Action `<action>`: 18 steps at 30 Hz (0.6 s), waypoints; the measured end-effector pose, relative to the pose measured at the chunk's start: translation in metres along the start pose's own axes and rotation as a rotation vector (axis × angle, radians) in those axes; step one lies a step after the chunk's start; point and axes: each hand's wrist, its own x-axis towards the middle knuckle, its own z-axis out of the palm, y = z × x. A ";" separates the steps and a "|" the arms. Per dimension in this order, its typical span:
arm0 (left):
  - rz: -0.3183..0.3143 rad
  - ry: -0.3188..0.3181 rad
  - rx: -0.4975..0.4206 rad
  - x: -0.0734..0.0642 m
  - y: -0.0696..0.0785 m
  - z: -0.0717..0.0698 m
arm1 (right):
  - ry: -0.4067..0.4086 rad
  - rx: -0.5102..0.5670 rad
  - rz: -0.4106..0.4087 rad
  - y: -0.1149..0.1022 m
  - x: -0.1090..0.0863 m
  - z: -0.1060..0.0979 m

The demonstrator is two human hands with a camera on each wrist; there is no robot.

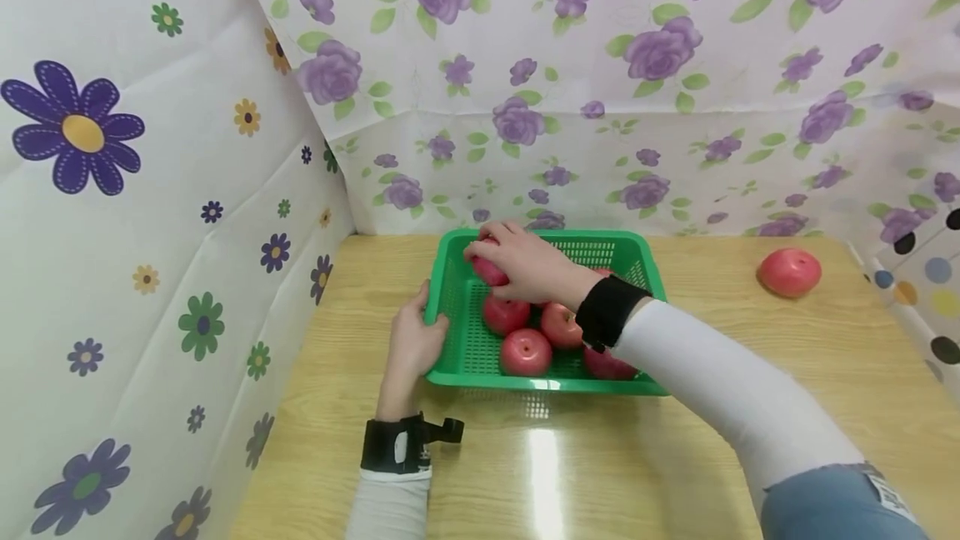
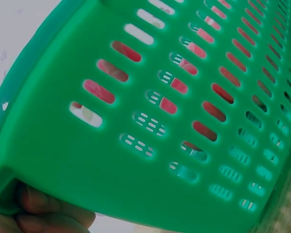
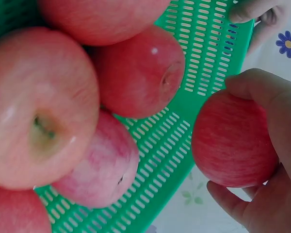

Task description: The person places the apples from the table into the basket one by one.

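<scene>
A green plastic basket (image 1: 480,382) with slotted walls stands on the table and holds several red apples (image 1: 526,352). My left hand (image 1: 414,336) grips its left rim, thumb over the top; in the left wrist view the curled fingers (image 2: 56,213) show beneath the rim. Over the basket's back left part, my right hand (image 1: 536,265) holds a red apple (image 3: 235,141) between thumb and fingers. The right wrist view shows other apples (image 3: 140,73) close beside it, one paler (image 3: 43,111) with its stem hollow facing up. My right forearm hides some of the basket's right side.
One more apple (image 1: 790,272) lies on the wooden table (image 1: 750,357), well right of the basket. A flowered sheet (image 1: 517,119) hangs behind the table, and another flowered sheet (image 1: 150,273) borders the left side. Dotted cloth (image 1: 918,290) lines the right edge.
</scene>
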 end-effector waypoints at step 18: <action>-0.011 -0.010 -0.009 0.000 0.004 -0.001 | -0.083 -0.006 0.064 0.002 0.022 0.006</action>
